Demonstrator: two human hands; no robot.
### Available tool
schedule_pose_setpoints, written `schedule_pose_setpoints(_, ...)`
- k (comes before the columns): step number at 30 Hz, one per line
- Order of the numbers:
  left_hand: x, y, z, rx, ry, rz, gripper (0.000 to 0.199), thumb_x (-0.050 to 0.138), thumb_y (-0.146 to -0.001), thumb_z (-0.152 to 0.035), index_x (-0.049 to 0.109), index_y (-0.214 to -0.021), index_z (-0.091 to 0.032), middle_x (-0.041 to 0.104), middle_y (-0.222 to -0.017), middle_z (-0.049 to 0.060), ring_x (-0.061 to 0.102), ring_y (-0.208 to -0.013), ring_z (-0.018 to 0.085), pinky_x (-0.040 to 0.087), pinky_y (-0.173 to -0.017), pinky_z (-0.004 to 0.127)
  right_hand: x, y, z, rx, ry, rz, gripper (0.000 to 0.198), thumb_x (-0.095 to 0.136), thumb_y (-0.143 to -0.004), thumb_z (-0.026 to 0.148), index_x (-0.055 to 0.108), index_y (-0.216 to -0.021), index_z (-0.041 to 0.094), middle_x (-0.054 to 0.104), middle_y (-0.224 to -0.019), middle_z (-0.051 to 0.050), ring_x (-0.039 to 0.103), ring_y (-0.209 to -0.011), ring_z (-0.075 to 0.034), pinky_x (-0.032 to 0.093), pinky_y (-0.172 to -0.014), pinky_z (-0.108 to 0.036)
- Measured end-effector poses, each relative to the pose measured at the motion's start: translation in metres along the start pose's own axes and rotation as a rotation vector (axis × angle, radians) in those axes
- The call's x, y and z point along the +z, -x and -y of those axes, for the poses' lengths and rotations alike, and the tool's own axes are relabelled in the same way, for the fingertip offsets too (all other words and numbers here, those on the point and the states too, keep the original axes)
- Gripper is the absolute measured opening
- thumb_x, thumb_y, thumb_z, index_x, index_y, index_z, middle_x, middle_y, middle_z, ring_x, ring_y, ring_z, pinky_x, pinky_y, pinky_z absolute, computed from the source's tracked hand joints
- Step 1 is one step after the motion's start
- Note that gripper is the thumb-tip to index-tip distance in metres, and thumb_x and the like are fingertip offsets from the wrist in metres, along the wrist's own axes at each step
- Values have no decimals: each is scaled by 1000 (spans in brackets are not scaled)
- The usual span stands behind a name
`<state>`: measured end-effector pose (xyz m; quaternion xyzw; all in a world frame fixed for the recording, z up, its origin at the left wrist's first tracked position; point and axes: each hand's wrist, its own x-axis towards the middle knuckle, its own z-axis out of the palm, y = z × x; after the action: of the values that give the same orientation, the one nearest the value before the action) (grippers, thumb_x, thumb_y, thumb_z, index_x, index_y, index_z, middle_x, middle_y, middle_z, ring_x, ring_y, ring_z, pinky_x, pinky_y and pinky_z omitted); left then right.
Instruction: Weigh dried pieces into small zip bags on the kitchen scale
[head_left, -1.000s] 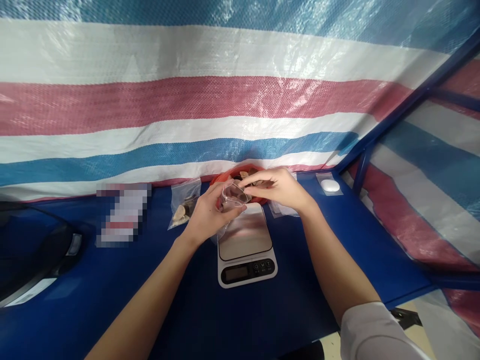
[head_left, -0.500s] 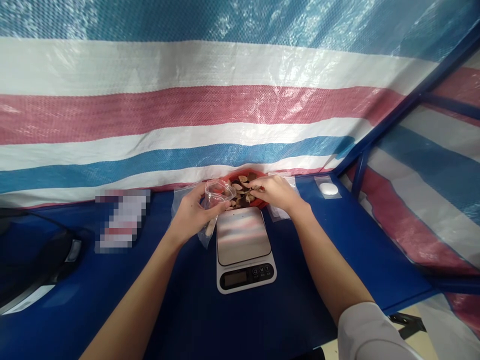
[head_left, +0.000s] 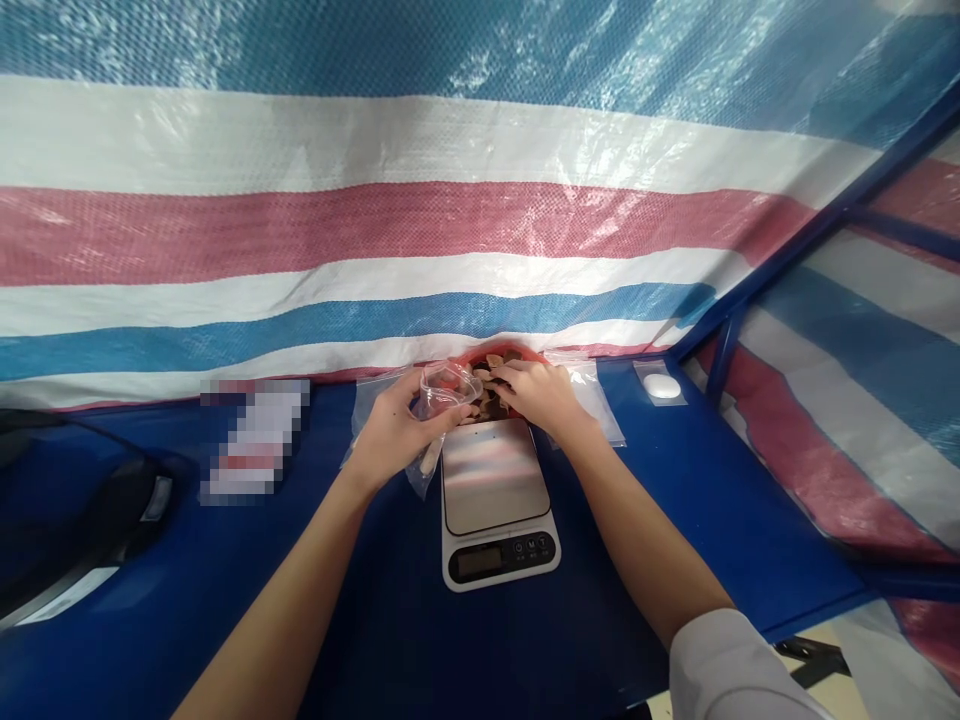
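My left hand [head_left: 397,428] grips a clear plastic bag [head_left: 448,382] by its mouth, which is held wide and tilted towards the right. A few pale pieces show low in the bag. Close beside it, a red bowl [head_left: 514,351] holds brown dried slices [head_left: 491,407]. Over the bowl, my right hand [head_left: 546,398] has its bent fingers down among the slices, closed on some of them; the fingertips are partly hidden. Just in front of the bowl lies a white kitchen scale [head_left: 496,480] with a shiny plate, a few dark specks on it and a dark display.
More clear bags [head_left: 596,400] lie right of the bowl. Farther right, a white oval object [head_left: 661,387] rests on a small clear bag. A blurred-out packet [head_left: 259,440] and a black device [head_left: 90,530] are on the left. Striped sheeting [head_left: 375,230] hangs behind the blue table [head_left: 720,510].
My right hand has moved a little left and down into the slices. The left hand still holds the bag mouth wide. The whole view has shifted slightly.
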<state>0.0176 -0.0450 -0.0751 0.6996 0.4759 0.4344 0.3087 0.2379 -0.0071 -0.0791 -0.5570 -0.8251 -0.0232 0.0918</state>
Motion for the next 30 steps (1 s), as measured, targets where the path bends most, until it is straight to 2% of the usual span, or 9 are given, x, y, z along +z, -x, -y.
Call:
schedule_pose_setpoints(3,0,0,-2,3,11,-4,44,79,-79,-51,72,-113,-24,73,-122,6,65,-120,29,47,-109,45,-1,-2,2,46,23,41,46,45,-102,45,57,-144,28,73,-127,-6,68,-105,-24,49,-76,-32)
schedule_pose_setpoints(7,0,0,-7,1,48,-6,41,80,-78,-49,72,-109,-23,74,-119,7,66,-118,28,48,-107,44,2,-3,4,52,33,50,47,42,-103,44,56,-144,28,73,-126,-8,68,-106,-25,49,-77,-32)
schedule_pose_setpoints(11,2,0,-7,0,61,-2,40,81,-78,-48,73,-108,-22,75,-116,6,67,-114,27,49,-105,42,7,-5,3,50,61,38,44,41,-103,38,60,-141,28,75,-118,-9,69,-101,-26,49,-77,-34)
schedule_pose_setpoints(14,3,0,-5,-7,71,7,42,81,-78,-50,73,-110,-23,75,-116,6,67,-112,27,50,-104,43,5,-5,2,46,50,65,39,42,-103,36,68,-130,29,76,-115,-8,70,-99,-26,49,-75,-34)
schedule_pose_setpoints(18,3,1,-4,-28,76,6,49,81,-77,-51,71,-116,-23,74,-116,6,67,-112,28,50,-103,43,-8,-4,-1,26,-34,55,35,49,-101,42,72,-124,31,76,-119,-7,70,-101,-25,48,-76,-32)
schedule_pose_setpoints(22,3,1,-4,-47,69,5,53,81,-77,-51,70,-120,-23,73,-119,7,67,-113,28,51,-102,44,-16,-3,-9,-51,-211,76,29,58,-98,42,76,-118,32,79,-107,-3,70,-94,-22,47,-76,-30)
schedule_pose_setpoints(27,4,1,-6,-37,59,16,48,80,-78,-51,71,-116,-24,73,-118,6,66,-115,29,50,-104,44,-11,-2,-13,-124,-368,91,21,65,-94,35,79,-109,30,79,-99,-1,69,-84,-18,45,-70,-28)
schedule_pose_setpoints(30,4,1,-7,-24,64,31,45,79,-78,-51,72,-114,-24,73,-118,6,65,-116,29,50,-103,43,-6,-1,-10,-140,-365,71,23,65,-94,36,78,-110,27,79,-105,-4,70,-91,-20,47,-72,-30)
